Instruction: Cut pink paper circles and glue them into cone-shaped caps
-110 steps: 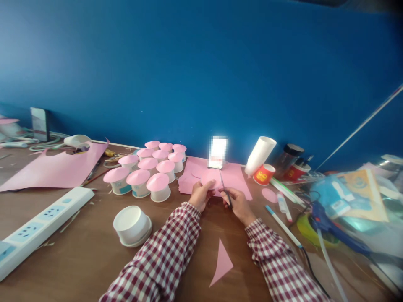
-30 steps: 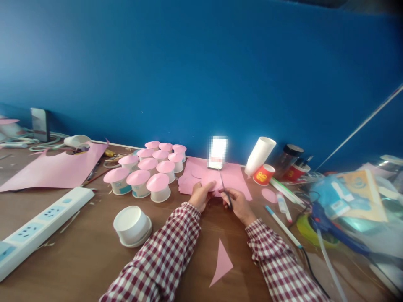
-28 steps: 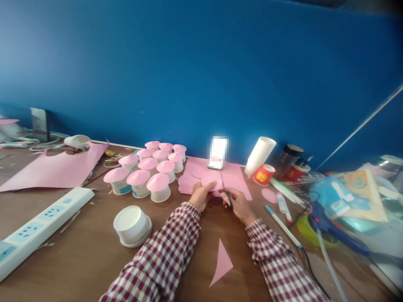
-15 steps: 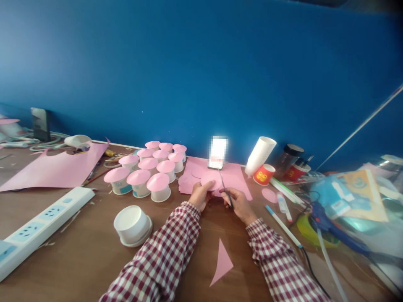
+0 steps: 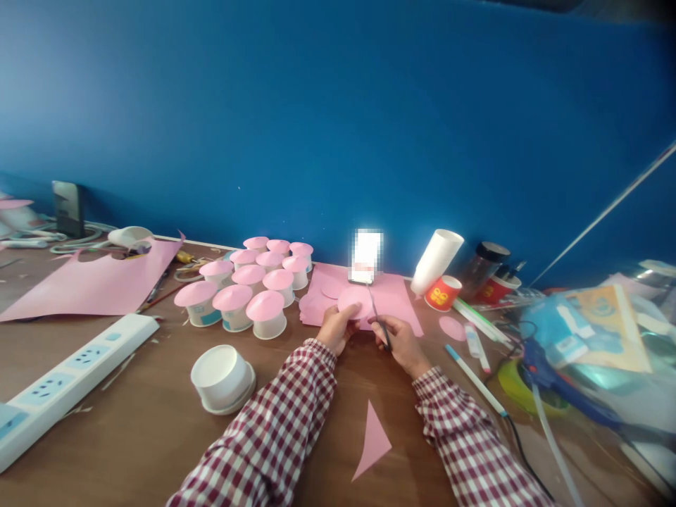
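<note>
Between thumb and fingers, my left hand (image 5: 339, 328) pinches a round piece of pink paper (image 5: 355, 301). My right hand (image 5: 401, 343) is closed on a pair of scissors (image 5: 375, 304), whose blades point away from me along the right edge of that round piece. Beyond both hands lie pink paper sheets (image 5: 395, 290) with another pink disc (image 5: 332, 287) on top. Several paper cups topped with pink paper discs (image 5: 265, 305) stand to the left of my left hand. A pointed pink paper scrap (image 5: 372, 443) lies on the table between my forearms.
A phone (image 5: 365, 255) leans on the blue wall. Left are a white power strip (image 5: 79, 377), an upturned white container (image 5: 219, 373) and a cut pink sheet (image 5: 100, 285). Stacked white cups (image 5: 437, 257), a red cup (image 5: 442, 293), a marker (image 5: 475, 380) and a blue glue gun (image 5: 565, 394) stand or lie right.
</note>
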### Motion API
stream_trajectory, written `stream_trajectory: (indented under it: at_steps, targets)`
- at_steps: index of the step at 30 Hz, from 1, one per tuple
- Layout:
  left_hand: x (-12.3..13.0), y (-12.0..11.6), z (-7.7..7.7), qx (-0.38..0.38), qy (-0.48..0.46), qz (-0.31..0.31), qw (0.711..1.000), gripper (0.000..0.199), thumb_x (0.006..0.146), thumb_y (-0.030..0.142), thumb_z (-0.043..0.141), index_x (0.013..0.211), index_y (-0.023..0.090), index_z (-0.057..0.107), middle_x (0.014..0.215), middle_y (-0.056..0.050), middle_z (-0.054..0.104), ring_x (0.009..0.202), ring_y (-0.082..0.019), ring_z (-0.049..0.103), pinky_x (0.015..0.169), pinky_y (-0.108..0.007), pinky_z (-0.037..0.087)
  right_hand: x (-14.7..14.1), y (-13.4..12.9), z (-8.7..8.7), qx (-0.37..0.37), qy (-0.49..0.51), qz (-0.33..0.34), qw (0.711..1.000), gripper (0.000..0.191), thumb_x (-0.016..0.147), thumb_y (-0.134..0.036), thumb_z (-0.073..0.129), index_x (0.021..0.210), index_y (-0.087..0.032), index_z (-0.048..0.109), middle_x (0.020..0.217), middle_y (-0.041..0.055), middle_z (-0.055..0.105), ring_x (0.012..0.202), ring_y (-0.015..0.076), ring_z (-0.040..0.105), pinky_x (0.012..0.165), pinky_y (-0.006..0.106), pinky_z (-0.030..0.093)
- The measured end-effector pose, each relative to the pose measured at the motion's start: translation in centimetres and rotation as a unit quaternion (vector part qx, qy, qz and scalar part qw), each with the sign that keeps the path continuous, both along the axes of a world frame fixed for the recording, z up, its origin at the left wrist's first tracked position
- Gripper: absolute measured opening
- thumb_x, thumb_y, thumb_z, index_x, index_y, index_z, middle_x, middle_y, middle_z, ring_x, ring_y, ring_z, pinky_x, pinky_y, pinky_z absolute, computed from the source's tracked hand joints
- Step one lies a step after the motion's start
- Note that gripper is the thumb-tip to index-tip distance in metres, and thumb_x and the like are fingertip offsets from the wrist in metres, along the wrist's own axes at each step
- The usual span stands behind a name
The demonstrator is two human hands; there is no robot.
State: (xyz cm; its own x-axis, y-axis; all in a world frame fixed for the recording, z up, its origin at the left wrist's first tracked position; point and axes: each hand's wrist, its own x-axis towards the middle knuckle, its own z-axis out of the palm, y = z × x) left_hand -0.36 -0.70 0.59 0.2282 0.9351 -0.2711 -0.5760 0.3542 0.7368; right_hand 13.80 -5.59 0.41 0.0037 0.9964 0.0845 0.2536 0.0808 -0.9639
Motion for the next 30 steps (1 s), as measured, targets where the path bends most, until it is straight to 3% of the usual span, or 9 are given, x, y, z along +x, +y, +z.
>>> stream_trajectory:
  at_steps: [30]
  targets:
    - [-0.01,0.05,0.08,-0.01,-0.018,0.019,1.0,0.021,0.063,0.017,0.074,0.075,0.008,0.06,0.062,-0.001,0.058,0.047,-0.005,0.052,0.041,-0.014,0.044,0.03,-0.05,0.37,0.002,-0.012,0.0,1.0,0.04,0.073,-0.046,0.063,0.093,-0.011,0.065,0.052,-0.0035,0.051,0.046,0.0094,0.048,0.045,0.022,0.042]
